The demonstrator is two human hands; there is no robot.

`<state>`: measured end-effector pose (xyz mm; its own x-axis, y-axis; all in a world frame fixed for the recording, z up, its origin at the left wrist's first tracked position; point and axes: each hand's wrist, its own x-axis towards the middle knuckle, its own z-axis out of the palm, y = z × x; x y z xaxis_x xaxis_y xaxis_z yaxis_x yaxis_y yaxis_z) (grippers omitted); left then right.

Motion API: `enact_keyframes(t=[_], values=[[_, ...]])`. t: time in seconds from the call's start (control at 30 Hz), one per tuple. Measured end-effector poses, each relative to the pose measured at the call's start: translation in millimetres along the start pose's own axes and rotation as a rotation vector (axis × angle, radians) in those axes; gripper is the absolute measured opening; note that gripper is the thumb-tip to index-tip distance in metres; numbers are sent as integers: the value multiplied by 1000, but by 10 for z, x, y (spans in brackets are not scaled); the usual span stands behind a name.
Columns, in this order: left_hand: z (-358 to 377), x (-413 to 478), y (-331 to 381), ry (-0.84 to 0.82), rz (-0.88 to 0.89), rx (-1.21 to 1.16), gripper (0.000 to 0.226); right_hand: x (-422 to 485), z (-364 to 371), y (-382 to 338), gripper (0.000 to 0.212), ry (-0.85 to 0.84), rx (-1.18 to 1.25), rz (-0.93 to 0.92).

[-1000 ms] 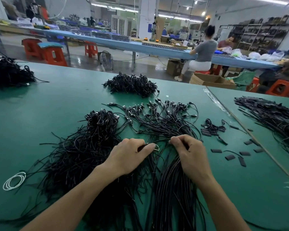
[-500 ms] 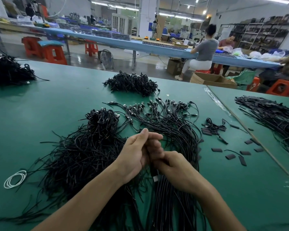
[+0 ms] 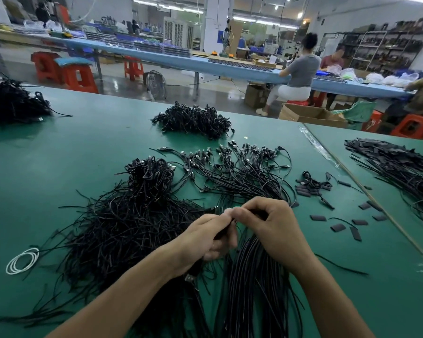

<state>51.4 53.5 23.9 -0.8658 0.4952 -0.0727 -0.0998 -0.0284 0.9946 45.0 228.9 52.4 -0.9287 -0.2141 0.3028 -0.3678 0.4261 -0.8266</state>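
Our right hand (image 3: 274, 230) had risen beside our left hand (image 3: 205, 240), fingertips meeting. Both grips closed narrowly on one black cable (image 3: 193, 272), just above the near bundle (image 3: 254, 276) on the table (image 3: 83, 147). We judged work on its end underway.

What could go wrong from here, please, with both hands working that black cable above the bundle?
The cable gripped by the left hand and pinched by the right hand hangs over the straight bundle, so it may snag neighbouring strands. The tangled pile lies right beside that bundle and might mix into it.
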Motion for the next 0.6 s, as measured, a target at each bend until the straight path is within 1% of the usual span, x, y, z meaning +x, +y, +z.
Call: enact_keyframes(t=[0.03, 0.1, 0.17, 0.2, 0.27, 0.33, 0.37, 0.4, 0.43, 0.47, 0.53, 0.57, 0.6], values=[[-6, -24, 31, -60, -36, -41, 57, 6, 6, 18, 28, 22, 60, 17], [0, -56, 82, -150, -53, -140, 55, -6, 56, 29, 28, 22, 164, 62], [4, -54, 117, -179, -25, -291, 49, -38, 131, 30, 34, -22, 206, 109], [6, -43, 129, -164, -1, -387, 47, -53, 164, 39, 35, -49, 177, 122], [8, -6, 152, -81, 65, -585, 44, -90, 202, 44, 29, -108, 54, 137], [-15, 49, 162, 50, 146, -725, 42, -121, 225, 34, 35, -186, -60, 127], [-32, 85, 154, 100, 192, -754, 41, -134, 227, 17, 37, -231, -111, 117], [-48, 119, 137, 142, 235, -731, 42, -142, 226, -8, 35, -270, -152, 109], [-61, 145, 106, 203, 265, -632, 42, -146, 222, -33, 33, -299, -185, 99], [-69, 165, 63, 293, 289, -449, 39, -144, 212, -54, 33, -311, -216, 83], [-78, 183, -36, 471, 347, 33, 29, -117, 181, -88, 33, -291, -291, 36], [-72, 177, -68, 487, 359, 216, 27, -100, 165, -103, 31, -268, -329, 7], [-59, 165, -86, 457, 349, 343, 27, -82, 151, -112, 27, -238, -358, -21]])
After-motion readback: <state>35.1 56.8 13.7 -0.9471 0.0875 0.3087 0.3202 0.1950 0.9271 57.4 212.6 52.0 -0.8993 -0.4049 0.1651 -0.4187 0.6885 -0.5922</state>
